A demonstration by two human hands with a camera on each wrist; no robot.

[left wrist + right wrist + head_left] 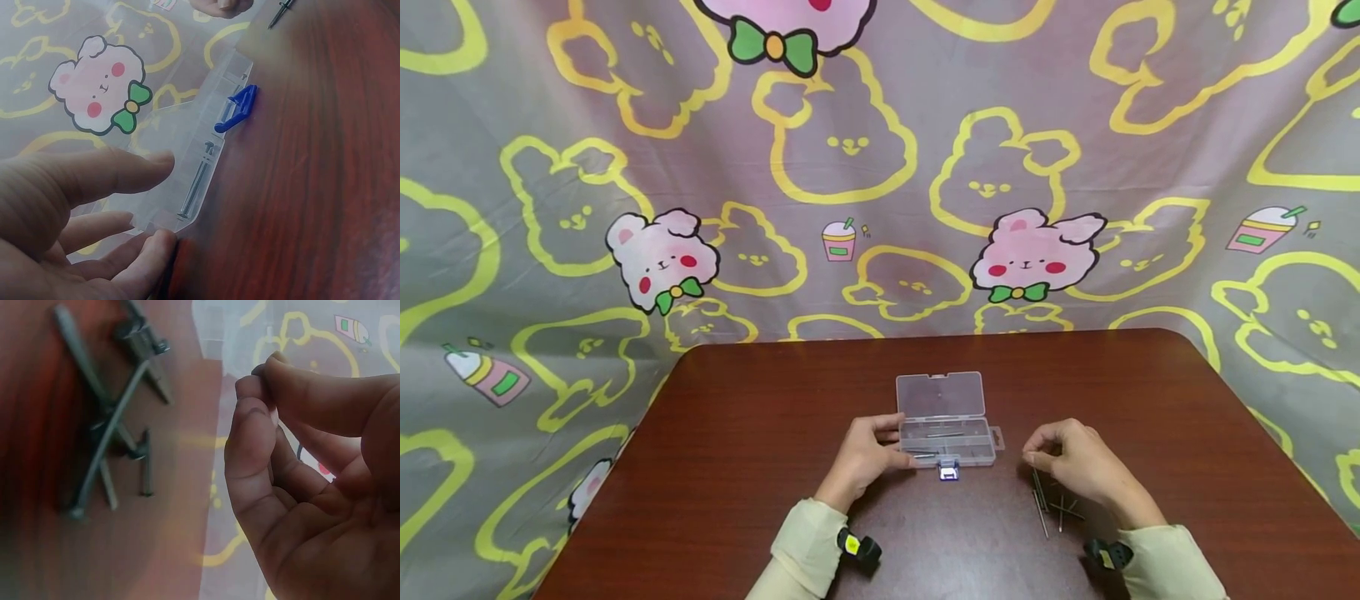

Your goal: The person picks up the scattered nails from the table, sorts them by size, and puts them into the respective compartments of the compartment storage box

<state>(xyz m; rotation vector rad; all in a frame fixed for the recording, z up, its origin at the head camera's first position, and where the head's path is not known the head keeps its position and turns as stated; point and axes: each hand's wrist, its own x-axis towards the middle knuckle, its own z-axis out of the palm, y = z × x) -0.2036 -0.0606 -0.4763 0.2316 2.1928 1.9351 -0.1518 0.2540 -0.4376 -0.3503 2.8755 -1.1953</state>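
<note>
A clear plastic storage box (947,461) lies on the table with its lid (940,395) raised. Several nails (199,181) lie in its compartments. My left hand (867,454) holds the box's left end, thumb at the front and fingers behind. A blue latch (240,109) hangs from the front side. To the right of the box, my right hand (1075,458) is just above loose nails (1040,512). Its thumb and index finger pinch a small dark piece (260,370), seemingly a nail's end; the rest is hidden by the fingers.
Several loose nails (115,425) lie crossed over each other on the brown table (760,417), below the right hand. A hanging tab (997,438) juts from the box's right end. A patterned cloth (880,275) hangs behind the table and along both sides.
</note>
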